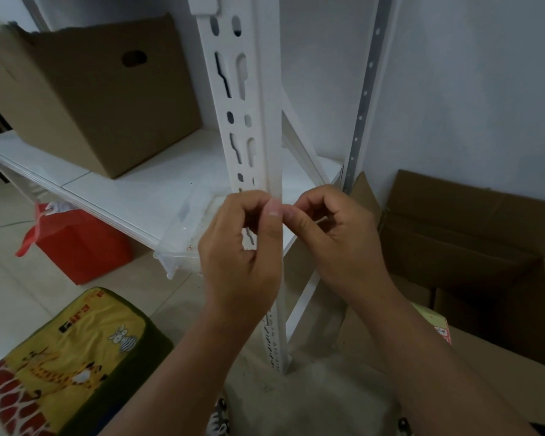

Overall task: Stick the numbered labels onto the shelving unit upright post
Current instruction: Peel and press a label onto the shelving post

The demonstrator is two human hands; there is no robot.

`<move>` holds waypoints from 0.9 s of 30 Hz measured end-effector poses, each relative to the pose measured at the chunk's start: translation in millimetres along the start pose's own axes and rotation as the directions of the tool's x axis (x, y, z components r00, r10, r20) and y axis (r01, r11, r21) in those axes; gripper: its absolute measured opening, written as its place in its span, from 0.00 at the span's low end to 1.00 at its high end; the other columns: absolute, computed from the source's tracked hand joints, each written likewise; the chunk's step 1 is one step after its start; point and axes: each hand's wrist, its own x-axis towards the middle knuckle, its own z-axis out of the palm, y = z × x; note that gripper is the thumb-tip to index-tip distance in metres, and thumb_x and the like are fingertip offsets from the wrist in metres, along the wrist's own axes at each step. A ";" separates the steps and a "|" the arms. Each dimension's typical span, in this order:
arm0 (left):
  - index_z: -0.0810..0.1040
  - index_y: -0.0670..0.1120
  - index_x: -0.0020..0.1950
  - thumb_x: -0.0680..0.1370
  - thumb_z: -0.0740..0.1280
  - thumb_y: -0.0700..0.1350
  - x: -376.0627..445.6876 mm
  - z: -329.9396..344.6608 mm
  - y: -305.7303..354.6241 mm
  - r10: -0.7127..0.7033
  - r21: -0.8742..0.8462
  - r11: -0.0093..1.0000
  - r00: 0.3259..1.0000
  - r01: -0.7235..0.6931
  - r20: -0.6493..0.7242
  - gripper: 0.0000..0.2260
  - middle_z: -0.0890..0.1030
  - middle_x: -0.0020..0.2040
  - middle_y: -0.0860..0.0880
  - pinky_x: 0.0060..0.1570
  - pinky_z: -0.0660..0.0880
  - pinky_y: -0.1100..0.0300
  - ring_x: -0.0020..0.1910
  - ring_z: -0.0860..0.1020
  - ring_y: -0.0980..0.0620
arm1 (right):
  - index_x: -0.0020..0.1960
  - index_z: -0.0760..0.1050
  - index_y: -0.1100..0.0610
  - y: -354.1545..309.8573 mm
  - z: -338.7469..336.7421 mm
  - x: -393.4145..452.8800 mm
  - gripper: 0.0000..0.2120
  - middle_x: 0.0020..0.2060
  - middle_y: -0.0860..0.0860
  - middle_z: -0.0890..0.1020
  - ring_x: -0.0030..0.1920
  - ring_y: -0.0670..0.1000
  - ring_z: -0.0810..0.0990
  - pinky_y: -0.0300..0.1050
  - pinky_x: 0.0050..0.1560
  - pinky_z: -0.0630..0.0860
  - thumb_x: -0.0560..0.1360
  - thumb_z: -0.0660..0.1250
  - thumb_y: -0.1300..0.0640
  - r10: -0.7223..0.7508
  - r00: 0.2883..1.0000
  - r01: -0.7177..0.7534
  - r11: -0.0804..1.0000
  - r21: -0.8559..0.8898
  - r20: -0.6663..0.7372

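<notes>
The tall white metal post with slots (249, 121) stands right before me. My left hand (243, 247) and right hand (337, 234) meet at it, fingertips pinched on something tiny, maybe a label. Next I think I press it flat.

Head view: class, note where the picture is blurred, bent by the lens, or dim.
Head view: the upright post bows from wide-angle distortion; the cardboard box smears into blur at the upper-left corner; lighting is dim and flat; the hands, left and right, stay fairly sharp.
</notes>
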 end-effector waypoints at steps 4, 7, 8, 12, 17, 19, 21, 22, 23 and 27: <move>0.70 0.50 0.45 0.81 0.55 0.45 1.3 0.7 5.6 -0.122 -0.112 0.986 0.992 0.122 0.014 0.07 0.73 0.33 0.49 0.31 0.73 0.61 0.31 0.73 0.52 | 0.43 0.77 0.57 1.8 1.0 0.5 0.22 0.36 0.45 0.77 0.39 0.48 0.77 0.42 0.36 0.76 0.71 0.63 0.36 -0.010 1.000 0.010 1.000 -0.022 0.002; 0.69 0.50 0.42 0.82 0.52 0.46 5.4 -1.8 0.4 -0.266 -0.209 0.943 0.964 0.259 -0.010 0.11 0.72 0.31 0.54 0.33 0.73 0.60 0.30 0.71 0.54 | 0.42 0.76 0.56 3.3 3.0 -0.7 0.19 0.35 0.44 0.77 0.39 0.47 0.76 0.40 0.36 0.75 0.73 0.63 0.39 0.001 1.000 -0.001 1.000 -0.018 -0.002; 0.68 0.49 0.40 0.83 0.52 0.45 7.8 -3.7 -3.8 -0.319 -0.229 0.924 0.947 0.305 -0.025 0.13 0.71 0.29 0.54 0.32 0.73 0.59 0.29 0.71 0.55 | 0.42 0.76 0.56 4.4 3.8 -1.3 0.17 0.34 0.44 0.77 0.39 0.47 0.76 0.39 0.36 0.75 0.75 0.63 0.41 0.008 1.000 -0.008 1.000 -0.021 -0.004; 0.67 0.47 0.32 0.84 0.53 0.44 18.5 -13.4 -25.7 -0.476 -0.191 0.870 0.875 0.454 -0.087 0.20 0.70 0.24 0.53 0.27 0.71 0.63 0.24 0.69 0.55 | 0.44 0.77 0.53 11.0 8.2 -2.9 0.06 0.35 0.41 0.78 0.40 0.44 0.78 0.35 0.37 0.76 0.78 0.64 0.53 0.096 0.995 -0.096 0.995 0.000 0.017; 0.74 0.46 0.36 0.83 0.57 0.47 21.8 -17.0 -51.1 -0.574 -0.051 0.818 0.819 0.573 0.004 0.17 0.75 0.30 0.50 0.38 0.76 0.57 0.31 0.74 0.52 | 0.48 0.77 0.48 7.9 9.9 -3.7 0.03 0.38 0.39 0.80 0.41 0.44 0.80 0.42 0.42 0.80 0.78 0.64 0.52 0.156 0.987 -0.159 0.983 0.094 0.035; 0.76 0.45 0.41 0.83 0.57 0.46 20.8 -17.8 -49.3 -0.496 -0.024 0.868 0.868 0.495 -0.027 0.14 0.76 0.32 0.52 0.37 0.76 0.58 0.32 0.76 0.55 | 0.48 0.77 0.49 4.8 10.3 -3.7 0.07 0.38 0.40 0.80 0.41 0.45 0.80 0.44 0.41 0.80 0.76 0.64 0.48 0.137 0.990 -0.138 0.985 0.106 0.018; 0.75 0.44 0.45 0.82 0.58 0.44 18.9 -19.0 -39.0 -0.316 0.006 0.948 0.947 0.317 -0.065 0.10 0.75 0.33 0.54 0.35 0.74 0.63 0.32 0.75 0.58 | 0.47 0.77 0.50 2.3 11.6 -3.1 0.12 0.37 0.41 0.80 0.40 0.46 0.80 0.43 0.39 0.80 0.75 0.63 0.42 0.092 0.996 -0.092 0.991 0.095 0.001; 0.75 0.44 0.45 0.82 0.58 0.44 18.0 -18.7 -31.8 -0.216 0.007 0.976 0.974 0.217 -0.067 0.09 0.75 0.34 0.56 0.33 0.74 0.63 0.32 0.75 0.58 | 0.46 0.77 0.51 1.7 12.2 -2.6 0.14 0.37 0.42 0.79 0.40 0.46 0.80 0.42 0.39 0.79 0.75 0.63 0.41 0.064 0.998 -0.064 0.995 0.082 -0.001; 0.74 0.44 0.46 0.81 0.59 0.43 16.8 -17.5 -24.3 -0.129 0.000 0.992 0.990 0.129 -0.061 0.08 0.75 0.35 0.56 0.32 0.74 0.64 0.32 0.75 0.59 | 0.46 0.76 0.51 1.2 12.3 -2.1 0.15 0.37 0.42 0.79 0.40 0.46 0.79 0.39 0.38 0.79 0.74 0.63 0.40 0.036 0.999 -0.036 0.997 0.070 0.000; 0.74 0.44 0.48 0.79 0.60 0.41 10.7 -12.2 -5.9 0.058 -0.048 0.997 0.998 -0.057 0.025 0.04 0.76 0.37 0.51 0.34 0.75 0.61 0.34 0.76 0.54 | 0.46 0.75 0.51 -0.8 13.0 -1.5 0.15 0.38 0.41 0.77 0.40 0.45 0.78 0.37 0.37 0.77 0.73 0.62 0.40 -0.031 0.999 0.030 0.999 0.037 0.010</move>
